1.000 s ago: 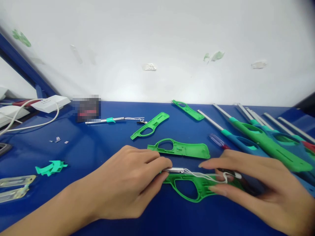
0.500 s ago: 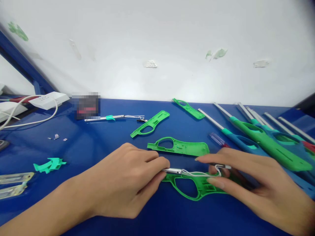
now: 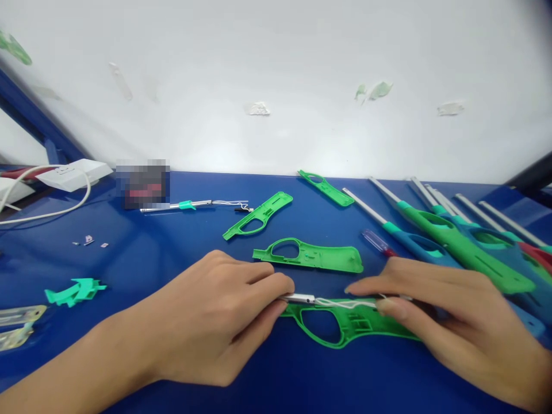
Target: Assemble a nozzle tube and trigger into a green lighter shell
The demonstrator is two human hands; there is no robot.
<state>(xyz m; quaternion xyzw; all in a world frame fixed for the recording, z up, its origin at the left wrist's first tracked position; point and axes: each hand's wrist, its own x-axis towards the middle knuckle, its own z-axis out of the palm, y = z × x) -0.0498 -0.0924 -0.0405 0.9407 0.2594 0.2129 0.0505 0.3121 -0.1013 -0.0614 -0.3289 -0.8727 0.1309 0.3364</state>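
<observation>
My left hand (image 3: 215, 322) is closed around a thin metal lighter tube (image 3: 302, 298), whose end sticks out past the fingertips. Two white wires (image 3: 340, 302) run from that end towards my right hand (image 3: 461, 322). Its thumb and index finger pinch the wires' far end; a dark bit shows there, mostly hidden. Directly beneath lies a green lighter handle half (image 3: 360, 325), inner side up, with a finger loop and moulded ribs. The left fingers cover its narrow end and the right hand covers its wide end.
Behind the hands lie more green handle halves (image 3: 328, 259) and a tube with wires (image 3: 198, 204). Several long lighters (image 3: 448, 238) and a screwdriver (image 3: 377, 241) are at right. Teal plastic pieces (image 3: 77, 291), small scraps (image 3: 89, 240) and a white cable (image 3: 88, 190) are at left.
My right thumb and index finger have shifted slightly right along the wires and closed in, hiding the dark end piece that showed before. The left hand keeps its grip. The view has shifted slightly.
</observation>
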